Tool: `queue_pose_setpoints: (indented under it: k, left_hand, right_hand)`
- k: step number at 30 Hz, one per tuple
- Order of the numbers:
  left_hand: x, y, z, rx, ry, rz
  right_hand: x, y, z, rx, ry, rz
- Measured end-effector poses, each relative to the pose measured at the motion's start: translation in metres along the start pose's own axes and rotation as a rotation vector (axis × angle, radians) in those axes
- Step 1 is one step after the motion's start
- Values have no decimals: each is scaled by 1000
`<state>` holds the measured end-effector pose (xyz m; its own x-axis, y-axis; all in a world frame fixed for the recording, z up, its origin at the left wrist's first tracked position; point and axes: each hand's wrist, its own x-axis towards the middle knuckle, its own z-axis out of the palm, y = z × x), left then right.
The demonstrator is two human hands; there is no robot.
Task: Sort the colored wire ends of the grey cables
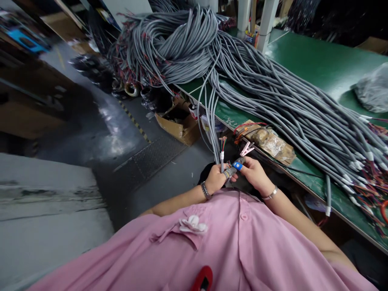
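My left hand [216,178] is closed around a grey cable [222,163], which stands upright from the fist. A white band wraps the cable near its tip, and thin coloured wires [223,142] fan out above it. Grey wrapping covers a finger of this hand. Close beside it, my right hand [256,174] is pinched, with something blue [238,165] at the thumb tip. More short wire ends show between the hands, but what the right fingers grip is hidden. A pale pink clip [247,149] sits just beyond the right hand.
A green table [303,72] carries a large coil of grey cables [182,44] and a long bundle of them [281,93]. A taped cardboard piece [273,141] lies at its near edge. An open carton [178,125] stands on the floor; a plastic bag [374,89] lies right.
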<state>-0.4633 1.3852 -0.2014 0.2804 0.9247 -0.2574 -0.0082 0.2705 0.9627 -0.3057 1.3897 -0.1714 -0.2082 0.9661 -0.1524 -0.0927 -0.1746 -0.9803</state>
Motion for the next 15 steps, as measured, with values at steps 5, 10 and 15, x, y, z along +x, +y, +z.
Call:
queue_pose_setpoints:
  k: [5, 10, 15]
  left_hand:
    - [6, -10, -1, -140, 30, -14]
    - [0, 3, 1, 10, -119, 5]
    - [-3, 6, 1, 8, -88, -1]
  right_hand:
    - [-4, 8, -6, 19, 42, -25]
    - [-6, 7, -1, 127, -30, 34]
    - [-4, 8, 2, 78, 43, 8]
